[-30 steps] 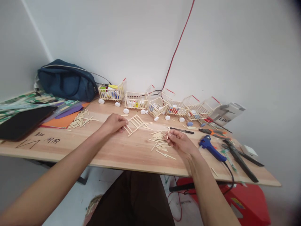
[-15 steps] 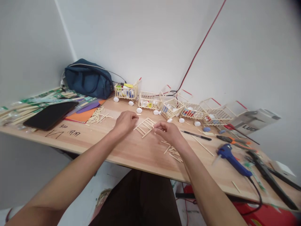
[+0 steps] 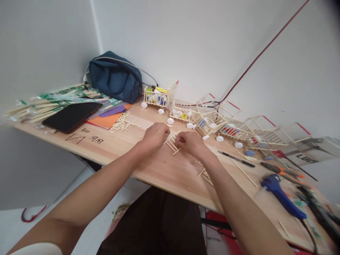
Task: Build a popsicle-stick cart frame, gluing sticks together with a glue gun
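Observation:
A small ladder-like frame of thin wooden sticks (image 3: pixel 172 145) lies on the tabletop between my two hands. My left hand (image 3: pixel 155 136) is closed, with its fingertips beside the frame's far left corner; whatever is in them is hidden. Curled over the frame's right side is my right hand (image 3: pixel 190 143), its fingers closed on that edge and covering part of it. Loose cut sticks (image 3: pixel 205 174) lie partly behind my right forearm. Another pile of short sticks (image 3: pixel 122 122) rests to the left, beside orange paper (image 3: pixel 109 121).
Several miniature stick carts (image 3: pixel 156 97) with white wheels line the wall side. On the right are a pen (image 3: pixel 236 159), a blue glue gun (image 3: pixel 283 196) and orange-handled pliers (image 3: pixel 284 171). A blue bag (image 3: pixel 115 78), a black tablet (image 3: pixel 70 117) and packaged sticks (image 3: pixel 39 106) occupy the left.
The view has shifted, so the table things appear farther right. My right hand has moved in over the frame's right side and hides more of it. Its fingers have curled tighter.

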`<action>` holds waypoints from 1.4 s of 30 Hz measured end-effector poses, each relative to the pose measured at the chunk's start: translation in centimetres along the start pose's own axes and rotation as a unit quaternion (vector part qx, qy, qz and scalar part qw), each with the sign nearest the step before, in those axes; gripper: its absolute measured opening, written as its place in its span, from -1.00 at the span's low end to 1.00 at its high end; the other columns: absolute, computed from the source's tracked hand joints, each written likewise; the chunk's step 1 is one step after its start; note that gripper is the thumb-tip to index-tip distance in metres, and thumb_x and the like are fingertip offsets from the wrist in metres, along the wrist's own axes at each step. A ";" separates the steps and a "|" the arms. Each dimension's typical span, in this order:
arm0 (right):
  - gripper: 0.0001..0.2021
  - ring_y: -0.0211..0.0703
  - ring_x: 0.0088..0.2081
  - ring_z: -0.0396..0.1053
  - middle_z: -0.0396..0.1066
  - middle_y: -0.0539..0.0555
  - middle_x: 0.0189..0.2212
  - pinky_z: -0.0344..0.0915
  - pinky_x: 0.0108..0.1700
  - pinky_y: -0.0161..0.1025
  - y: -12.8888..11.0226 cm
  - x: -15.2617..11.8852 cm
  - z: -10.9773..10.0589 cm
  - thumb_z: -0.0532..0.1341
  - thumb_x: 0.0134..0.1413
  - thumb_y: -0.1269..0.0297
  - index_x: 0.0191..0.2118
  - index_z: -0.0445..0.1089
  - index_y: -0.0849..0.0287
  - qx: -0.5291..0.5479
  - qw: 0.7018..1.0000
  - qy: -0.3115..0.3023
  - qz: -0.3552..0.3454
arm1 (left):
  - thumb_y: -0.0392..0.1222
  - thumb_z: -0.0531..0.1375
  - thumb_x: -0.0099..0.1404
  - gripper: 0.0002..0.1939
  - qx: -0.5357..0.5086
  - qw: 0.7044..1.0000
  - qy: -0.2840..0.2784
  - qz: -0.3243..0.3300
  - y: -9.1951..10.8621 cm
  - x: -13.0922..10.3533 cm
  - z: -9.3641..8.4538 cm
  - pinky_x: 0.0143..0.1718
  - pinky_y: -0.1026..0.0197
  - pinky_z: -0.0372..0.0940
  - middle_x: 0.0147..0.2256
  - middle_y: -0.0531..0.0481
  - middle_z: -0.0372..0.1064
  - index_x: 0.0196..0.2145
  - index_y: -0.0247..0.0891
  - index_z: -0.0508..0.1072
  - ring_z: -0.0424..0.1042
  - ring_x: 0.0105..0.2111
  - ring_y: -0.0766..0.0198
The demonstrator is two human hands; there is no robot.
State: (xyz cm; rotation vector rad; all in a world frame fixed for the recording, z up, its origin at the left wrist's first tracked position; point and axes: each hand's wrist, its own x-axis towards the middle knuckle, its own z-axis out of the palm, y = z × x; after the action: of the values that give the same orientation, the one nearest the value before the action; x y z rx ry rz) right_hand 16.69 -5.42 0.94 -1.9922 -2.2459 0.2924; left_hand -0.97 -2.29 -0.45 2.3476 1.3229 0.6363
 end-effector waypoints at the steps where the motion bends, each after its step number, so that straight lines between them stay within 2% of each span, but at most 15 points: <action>1: -0.90 -0.24 -0.43 0.29 0.48 0.03 -0.46 0.05 -0.41 -0.32 -0.1 0.0 -0.1 0.20 -0.02 0.45 -0.44 0.45 0.15 -0.007 1.000 -0.002 0.000 | -0.35 0.08 0.15 -0.75 -0.001 1.000 0.001 -0.001 0.0 0.0 0.0 -0.27 0.21 0.20 -0.31 -0.15 0.51 -0.33 -0.29 0.56 0.42 -0.25 0.15; 7: -0.88 -0.24 -0.43 0.28 0.48 0.05 -0.44 0.06 -0.38 -0.32 -0.7 0.2 -0.4 0.18 -0.01 0.46 -0.43 0.46 0.16 -0.039 0.999 -0.018 0.007 | -0.37 0.09 0.13 -0.75 -0.011 1.000 0.001 0.004 -0.2 -0.1 0.2 -0.25 0.21 0.20 -0.31 -0.13 0.50 -0.32 -0.29 0.56 0.41 -0.25 0.16; 13: -0.89 -0.24 -0.44 0.29 0.48 0.04 -0.47 0.07 -0.36 -0.31 -0.7 0.7 -0.7 0.21 -0.07 0.48 -0.47 0.46 0.16 -0.044 0.998 -0.041 0.009 | -0.39 0.09 0.10 -0.75 -0.014 1.000 -0.004 -0.010 0.1 -0.2 -0.1 -0.32 0.23 0.16 -0.37 -0.10 0.48 -0.35 -0.31 0.56 0.38 -0.31 0.19; 19: -0.90 -0.27 -0.47 0.28 0.47 0.03 -0.50 0.05 -0.42 -0.32 -0.2 0.7 -1.0 0.23 -0.06 0.47 -0.49 0.46 0.18 -0.027 0.999 -0.030 -0.001 | -0.40 0.08 0.09 -0.74 -0.021 1.000 -0.011 -0.013 0.3 -0.2 -0.3 -0.32 0.23 0.16 -0.38 -0.10 0.49 -0.35 -0.31 0.56 0.39 -0.31 0.19; 23: -0.90 -0.28 -0.47 0.30 0.45 -0.01 -0.52 0.07 -0.42 -0.34 0.3 0.0 -2.1 0.22 -0.07 0.48 -0.48 0.46 0.17 0.004 1.000 -0.016 -0.005 | -0.40 0.10 0.08 -0.74 -0.035 0.999 0.000 -0.011 0.3 -0.1 -0.2 -0.28 0.22 0.19 -0.38 -0.10 0.49 -0.35 -0.30 0.57 0.39 -0.30 0.18; 26: -0.92 -0.26 -0.46 0.32 0.45 0.00 -0.51 0.09 -0.41 -0.34 1.7 -1.3 -3.4 0.21 -0.02 0.44 -0.45 0.45 0.17 -0.003 1.000 -0.003 0.018 | -0.41 0.09 0.08 -0.74 -0.027 0.999 -0.010 -0.014 0.2 0.1 -0.2 -0.27 0.22 0.19 -0.38 -0.10 0.50 -0.38 -0.30 0.57 0.39 -0.30 0.17; 30: -0.92 -0.22 -0.44 0.33 0.46 0.03 -0.49 0.06 -0.41 -0.31 5.3 -3.7 -4.7 0.21 0.02 0.39 -0.45 0.43 0.17 -0.069 0.994 0.020 0.081 | -0.39 0.07 0.07 -0.73 -0.003 1.000 -0.020 -0.015 0.1 0.4 -0.1 -0.32 0.22 0.17 -0.37 -0.12 0.51 -0.42 -0.29 0.58 0.40 -0.31 0.16; 35: -0.91 -0.17 -0.38 0.36 0.48 0.07 -0.44 0.08 -0.38 -0.29 9.2 -5.9 -4.3 0.20 0.03 0.42 -0.40 0.46 0.17 -0.115 0.988 0.037 0.099 | -0.37 0.07 0.07 -0.73 0.002 1.000 -0.014 -0.007 0.0 0.5 0.0 -0.36 0.22 0.14 -0.39 -0.12 0.51 -0.42 -0.28 0.59 0.39 -0.34 0.18; 39: -0.84 -0.11 -0.32 0.39 0.52 0.11 -0.37 0.05 -0.40 -0.28 9.7 -6.6 -3.6 0.17 0.07 0.45 -0.32 0.50 0.15 -0.137 0.982 0.027 0.127 | -0.37 0.08 0.06 -0.74 0.001 1.000 -0.015 -0.013 0.1 0.5 0.0 -0.37 0.23 0.14 -0.43 -0.11 0.50 -0.48 -0.28 0.58 0.39 -0.37 0.19; 42: -0.80 -0.11 -0.26 0.41 0.53 0.12 -0.27 0.11 -0.32 -0.27 8.9 -6.8 -3.2 0.18 0.13 0.44 -0.20 0.52 0.12 -0.119 0.990 0.035 0.074 | -0.37 0.08 0.07 -0.75 -0.002 1.000 -0.017 -0.015 0.3 0.4 -0.2 -0.38 0.23 0.13 -0.46 -0.10 0.48 -0.50 -0.29 0.57 0.37 -0.40 0.20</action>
State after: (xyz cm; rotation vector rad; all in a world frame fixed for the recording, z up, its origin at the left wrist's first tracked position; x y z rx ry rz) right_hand 26.85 -10.95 2.31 -2.2522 -2.1830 -0.0350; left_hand -0.65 -2.04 -0.04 2.3206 1.3391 0.5879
